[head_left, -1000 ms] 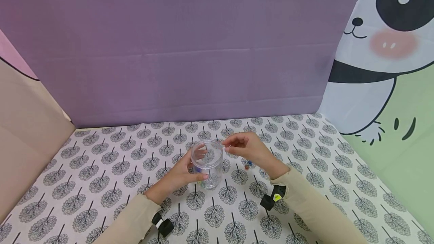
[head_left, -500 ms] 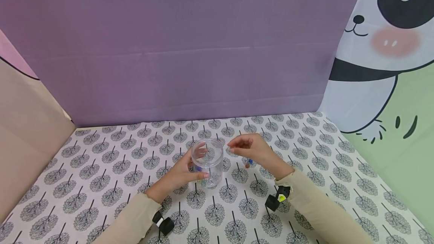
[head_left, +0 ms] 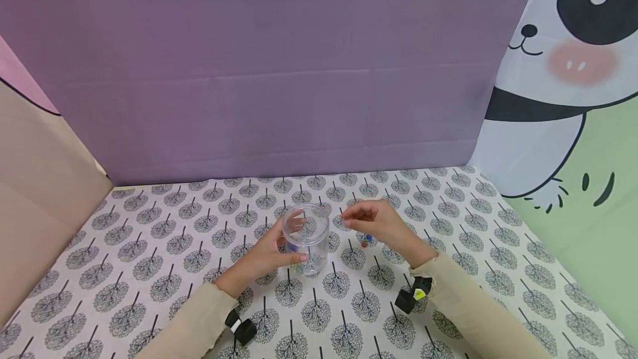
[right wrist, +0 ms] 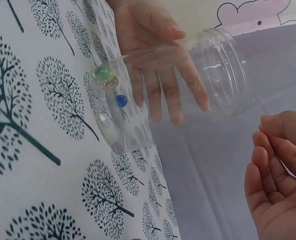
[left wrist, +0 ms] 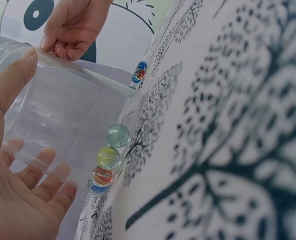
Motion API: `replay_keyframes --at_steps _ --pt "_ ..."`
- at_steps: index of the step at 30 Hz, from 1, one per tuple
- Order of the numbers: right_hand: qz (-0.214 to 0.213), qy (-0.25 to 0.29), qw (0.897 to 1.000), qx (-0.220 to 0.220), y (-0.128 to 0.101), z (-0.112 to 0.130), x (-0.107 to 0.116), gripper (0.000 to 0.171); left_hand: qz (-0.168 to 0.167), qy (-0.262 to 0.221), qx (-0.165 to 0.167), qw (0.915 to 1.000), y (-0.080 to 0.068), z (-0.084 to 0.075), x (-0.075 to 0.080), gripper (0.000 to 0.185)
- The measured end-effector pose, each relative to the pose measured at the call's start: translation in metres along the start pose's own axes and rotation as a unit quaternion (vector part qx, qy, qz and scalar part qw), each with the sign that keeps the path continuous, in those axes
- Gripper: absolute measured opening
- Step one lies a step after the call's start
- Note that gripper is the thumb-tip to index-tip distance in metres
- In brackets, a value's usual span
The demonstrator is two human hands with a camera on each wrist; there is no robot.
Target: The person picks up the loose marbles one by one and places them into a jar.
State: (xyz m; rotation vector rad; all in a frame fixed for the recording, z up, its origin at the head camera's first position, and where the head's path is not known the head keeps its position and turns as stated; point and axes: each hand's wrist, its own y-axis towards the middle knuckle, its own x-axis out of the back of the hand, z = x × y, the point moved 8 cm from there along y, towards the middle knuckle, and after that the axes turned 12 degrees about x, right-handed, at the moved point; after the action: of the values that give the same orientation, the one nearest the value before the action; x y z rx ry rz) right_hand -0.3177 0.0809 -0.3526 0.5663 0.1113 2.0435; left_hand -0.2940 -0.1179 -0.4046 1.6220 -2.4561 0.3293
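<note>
Head view: a clear plastic jar [head_left: 305,240] stands upright near the middle of the counter [head_left: 149,248], which is covered by a white cloth printed with grey trees. The left hand [head_left: 266,254] wraps the jar from its left side, fingers curled behind the wall and thumb across the front. The right hand [head_left: 375,220] hovers just right of the jar's open mouth, above the cloth, fingers loosely curled inward; whether anything sits between the fingertips cannot be told. Two loose marbles [head_left: 366,240], one blue and one reddish, lie on the cloth just under that hand, towards the counter's middle. A purple backdrop [head_left: 279,71] rises at the far edge; a panda drape [head_left: 563,71] hangs at the right edge. Left wrist view: the left hand's palm and fingers show through the jar's clear wall, thumb pressed near the rim. Four marbles in jar [left wrist: 107,157] rest in a row on its bottom: clear green, yellow, red-striped, blue. The two loose ones appear beyond the jar, below the right hand. Right wrist view: the jar's threaded mouth faces the camera, left fingers spread behind the wall; the right hand shows at the frame's lower right, fingers bent, palm bare.
</note>
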Motion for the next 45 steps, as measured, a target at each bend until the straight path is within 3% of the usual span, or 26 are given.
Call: replay_keyframes --at_steps 11,36,45 --pt "-0.009 -0.005 1.000 0.006 -0.006 -0.006 0.013 0.027 -0.004 0.001 0.001 1.0000 0.000 -0.001 0.000 0.093" --pt "-0.058 -0.031 0.997 -0.043 -0.028 -0.029 0.049 0.029 0.001 0.002 0.001 1.0000 -0.001 0.000 0.000 0.092" --pt "-0.066 -0.048 0.996 -0.035 -0.031 -0.035 0.059 0.031 0.001 -0.001 0.000 1.0000 0.000 -0.001 -0.001 0.092"
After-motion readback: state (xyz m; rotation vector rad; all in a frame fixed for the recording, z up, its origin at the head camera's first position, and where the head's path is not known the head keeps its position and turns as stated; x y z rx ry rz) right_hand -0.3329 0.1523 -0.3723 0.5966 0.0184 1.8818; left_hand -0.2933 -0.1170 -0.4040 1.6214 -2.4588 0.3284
